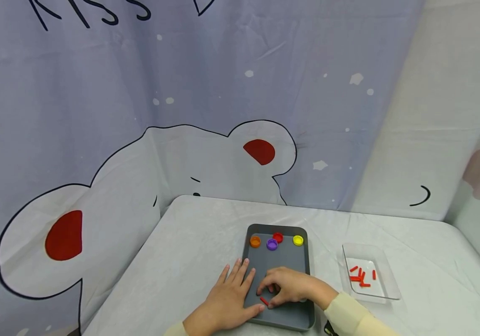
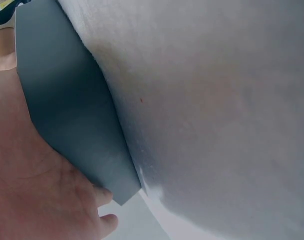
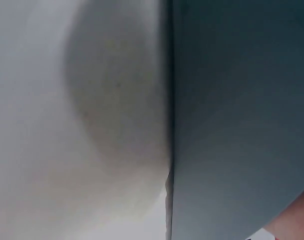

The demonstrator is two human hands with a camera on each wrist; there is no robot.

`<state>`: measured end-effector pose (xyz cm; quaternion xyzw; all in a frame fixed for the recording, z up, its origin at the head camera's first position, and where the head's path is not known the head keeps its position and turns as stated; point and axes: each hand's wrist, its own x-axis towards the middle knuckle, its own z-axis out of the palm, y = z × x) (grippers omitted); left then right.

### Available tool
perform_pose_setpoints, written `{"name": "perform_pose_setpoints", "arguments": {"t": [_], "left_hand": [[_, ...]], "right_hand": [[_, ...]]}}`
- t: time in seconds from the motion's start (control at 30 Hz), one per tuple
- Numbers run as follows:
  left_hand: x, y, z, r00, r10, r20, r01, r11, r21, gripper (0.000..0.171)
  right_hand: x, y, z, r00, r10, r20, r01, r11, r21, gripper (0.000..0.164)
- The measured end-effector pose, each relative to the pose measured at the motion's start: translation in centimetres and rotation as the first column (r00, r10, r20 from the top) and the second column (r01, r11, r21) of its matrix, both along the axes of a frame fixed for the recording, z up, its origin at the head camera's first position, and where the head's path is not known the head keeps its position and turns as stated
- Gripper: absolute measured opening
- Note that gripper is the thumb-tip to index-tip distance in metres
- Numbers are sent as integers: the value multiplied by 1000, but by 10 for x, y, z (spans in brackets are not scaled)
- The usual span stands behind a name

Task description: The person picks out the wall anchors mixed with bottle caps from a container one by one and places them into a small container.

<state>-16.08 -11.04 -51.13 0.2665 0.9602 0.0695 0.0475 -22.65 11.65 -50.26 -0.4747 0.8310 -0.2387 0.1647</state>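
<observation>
A dark grey tray (image 1: 283, 261) lies on the white-covered table. Four-finger side spread, my left hand (image 1: 230, 298) rests along the tray's left edge with its thumb reaching over the near part; in the left wrist view its palm (image 2: 37, 165) lies beside the tray's side wall (image 2: 77, 100). Over the near half of the tray, my right hand (image 1: 288, 285) pinches a short red stick (image 1: 264, 301) between thumb and fingertips, low over the tray floor. The right wrist view shows mainly the tray's side (image 3: 231, 110) and part of a finger (image 3: 294, 220).
At the tray's far end sit an orange cap (image 1: 255, 241), a purple cap (image 1: 272, 244), a red cap (image 1: 278, 237) and a yellow cap (image 1: 298, 240). Right of the tray, a clear plastic box (image 1: 380, 259) holds several red sticks (image 1: 355, 278). A printed curtain (image 1: 206, 84) hangs behind.
</observation>
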Motion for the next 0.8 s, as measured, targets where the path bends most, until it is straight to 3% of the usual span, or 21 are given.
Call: {"name": "perform_pose_setpoints", "arguments": {"t": [0.3, 0.8], "left_hand": [[0, 0, 2, 1000, -6, 10, 6, 1000, 18, 95], [1, 0, 3, 1000, 5, 9, -4, 1000, -23, 93]], "right_hand": [[1, 0, -3, 1000, 9, -19, -9, 1000, -24, 24], [6, -4, -1, 997, -73, 2, 73, 997, 23, 20]]}}
